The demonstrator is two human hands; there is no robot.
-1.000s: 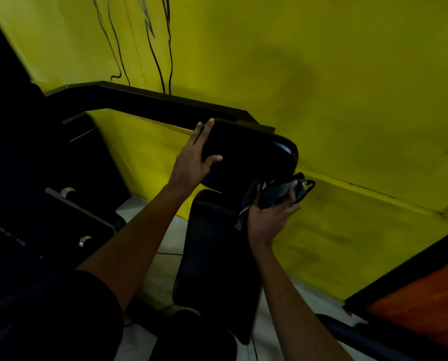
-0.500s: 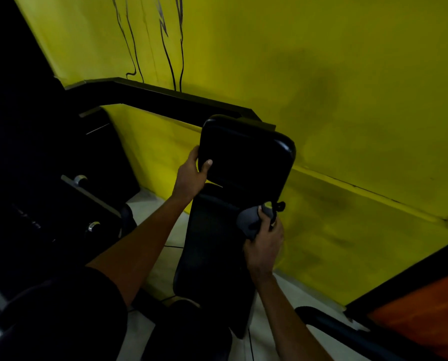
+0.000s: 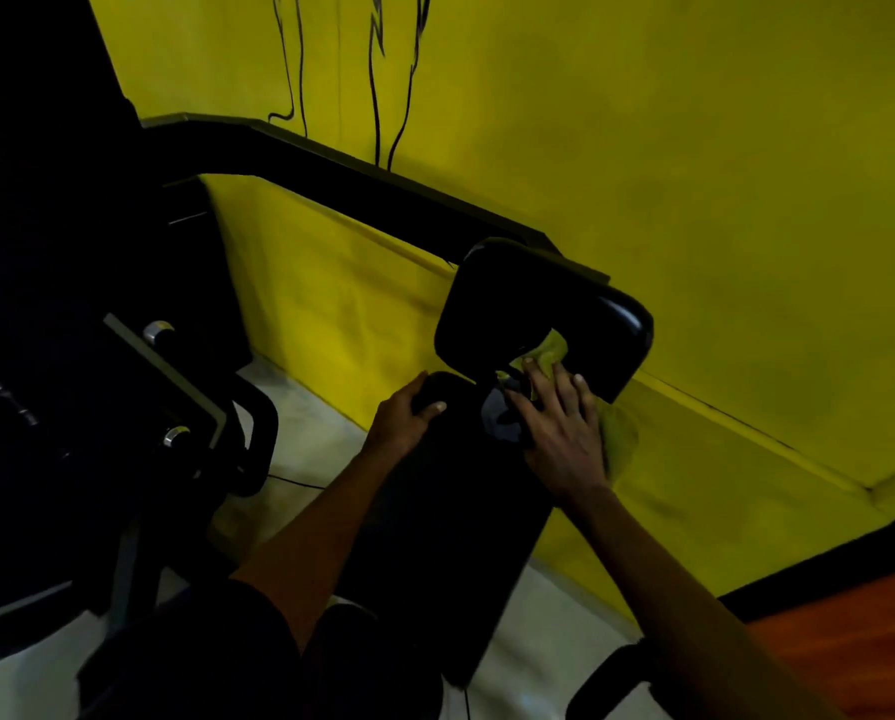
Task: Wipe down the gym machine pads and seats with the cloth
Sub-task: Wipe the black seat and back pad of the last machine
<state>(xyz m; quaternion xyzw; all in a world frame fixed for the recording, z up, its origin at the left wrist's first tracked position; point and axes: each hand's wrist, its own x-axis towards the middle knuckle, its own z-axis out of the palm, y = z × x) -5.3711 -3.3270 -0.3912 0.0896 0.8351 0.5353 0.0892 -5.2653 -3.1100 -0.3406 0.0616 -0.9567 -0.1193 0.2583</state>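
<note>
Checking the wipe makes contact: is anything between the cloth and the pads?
Nothing visible. The right hand presses the cloth directly where head pad meets back pad; the left hand grips the back pad's top, clear of it.

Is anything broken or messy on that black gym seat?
Nothing looks broken or spilled. The head pad and back pad look whole; the right hand presses the cloth where they meet. Only the yellow wall has dark smudges.
</note>
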